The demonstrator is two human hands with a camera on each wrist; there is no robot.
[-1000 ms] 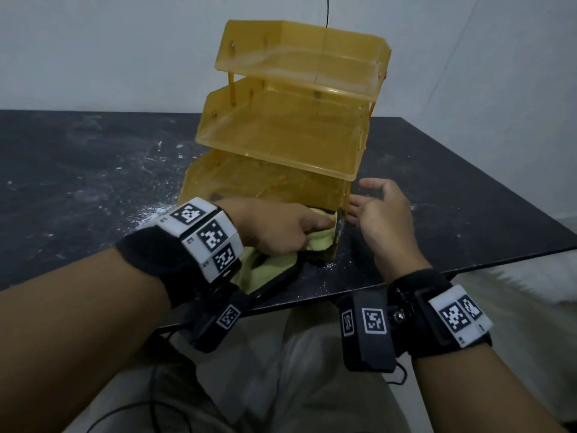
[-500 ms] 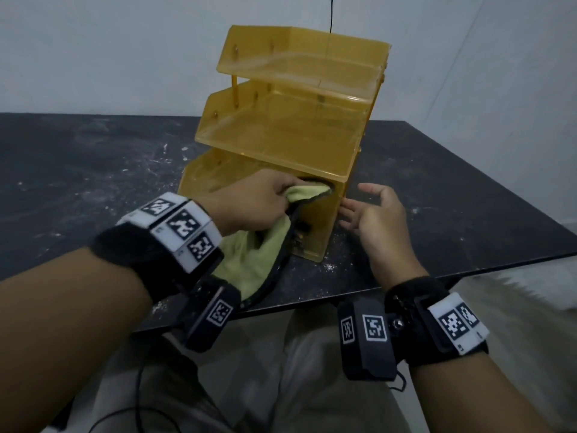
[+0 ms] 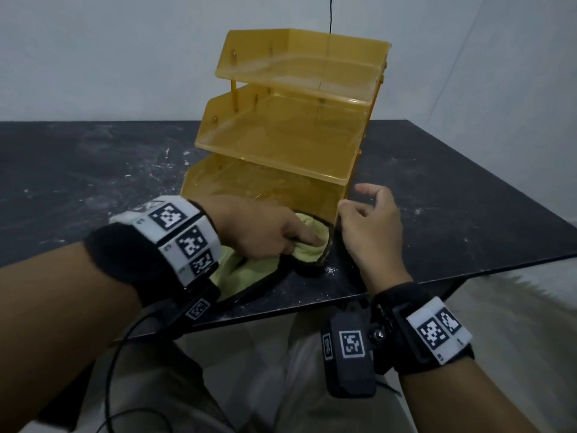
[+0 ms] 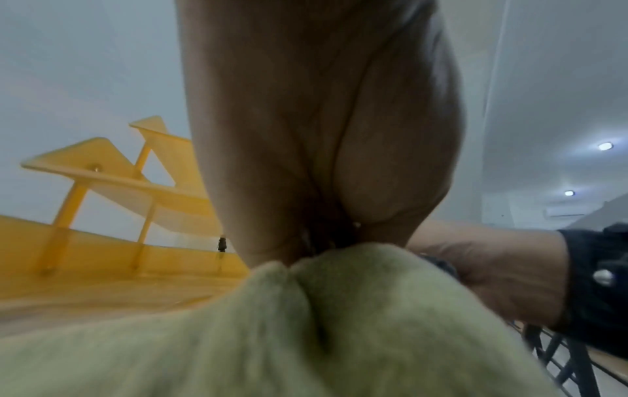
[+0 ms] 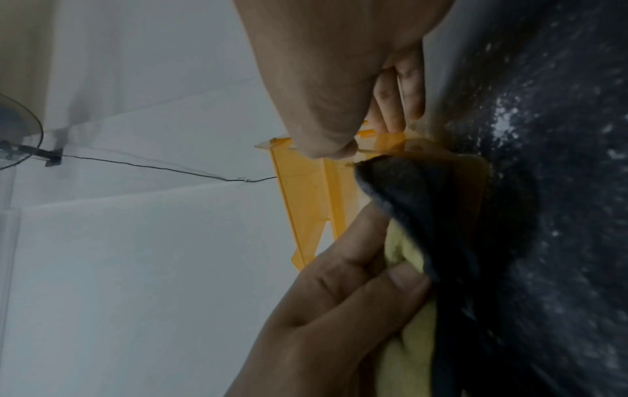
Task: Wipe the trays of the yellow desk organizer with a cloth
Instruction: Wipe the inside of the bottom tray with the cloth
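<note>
My left hand [image 3: 265,229] is on the cloth [image 3: 249,264], fingers curled over it and gripping it, pushing the bunched end against the front right corner of the bottom tray [image 3: 265,189]. The cloth is yellow-green with a dark edge; the part behind my hand trails off the tray front onto the table [image 3: 452,198] toward me. In the left wrist view the cloth [image 4: 306,322] is bunched right under my palm, with the organizer's posts and shelves to the left.

The yellow desk organizer [image 3: 296,120] stands upright on the dark table, three trays stacked, open fronts facing me, near the table's front edge.

My right hand [image 3: 371,226] is at the organizer's front right corner, just beside the bottom tray's side wall. Fingers are loosely bent, thumb and fingertips touching the corner edge, not wrapped around anything. The right wrist view shows my right fingers [image 5: 397,102] against the yellow edge, with the cloth's dark hem just below them.

White specks and dust are scattered over the table top. A thin black cable [image 3: 330,14] hangs down the wall behind the organizer.
</note>
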